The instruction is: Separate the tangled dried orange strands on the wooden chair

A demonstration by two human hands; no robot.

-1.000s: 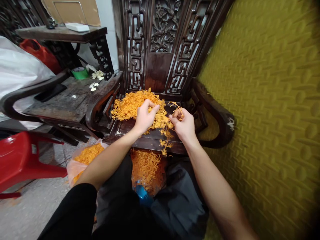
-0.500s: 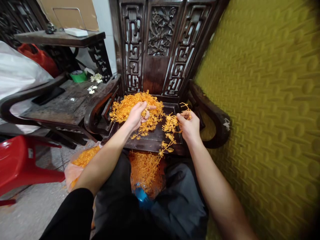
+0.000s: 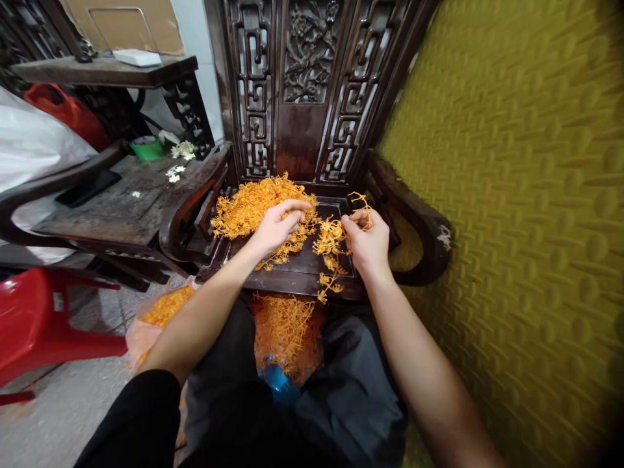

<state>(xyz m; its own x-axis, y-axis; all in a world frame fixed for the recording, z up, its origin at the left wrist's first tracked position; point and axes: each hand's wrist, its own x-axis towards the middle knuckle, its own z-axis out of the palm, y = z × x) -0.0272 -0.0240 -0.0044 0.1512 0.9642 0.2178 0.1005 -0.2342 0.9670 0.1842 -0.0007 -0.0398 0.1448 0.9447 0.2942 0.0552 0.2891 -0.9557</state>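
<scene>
Head view, left hand: my left hand lies on the near edge of the orange pile, fingers curled down into the strands, thumb out toward the back of the chair
Head view, right hand: my right hand pinches one orange sprig between thumb and forefinger, the other fingers folded
Sprig axis: it hangs from my right fingertips down and toward me, its tip at the front edge of the chair seat
Pile from hands: it sits at the back left of the seat, under my left hand, apart from my right
Nearer hand: left for the pile, right for the sprig
Below the seat: more orange strands lie between my knees
</scene>
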